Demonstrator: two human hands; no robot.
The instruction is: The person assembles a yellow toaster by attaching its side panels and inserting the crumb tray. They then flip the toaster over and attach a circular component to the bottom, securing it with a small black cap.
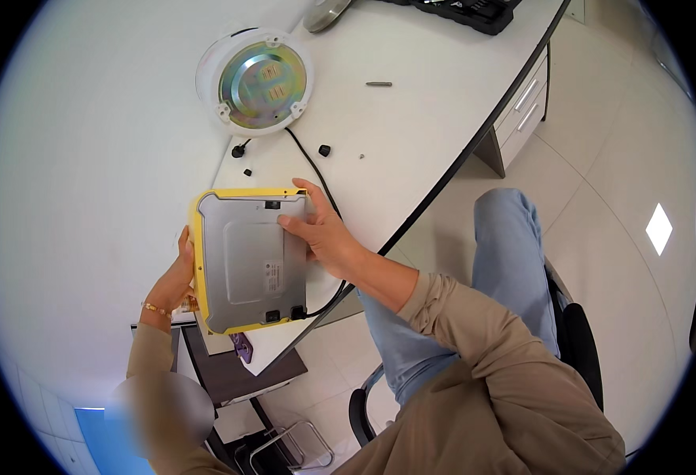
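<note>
Yellow-and-grey box [241, 261] is up in both hands over the white counter [419, 87], flat back turned toward the camera, long axis running pretty much top to bottom in the view. The right hand [328, 237] is clamped on the upper right corner: thumb flat on the back, fingers partly open around the edge. The left hand [175, 277] grips the left side, but most of its fingers are behind the box, so can't tell how far open they are. Looks-wise it's a smooth grey back with rounded corners, a raised panel in the middle, a pale label and yellow trim. Black cable [316, 163] goes into the lower right corner, near a small dark socket [272, 316].
</note>
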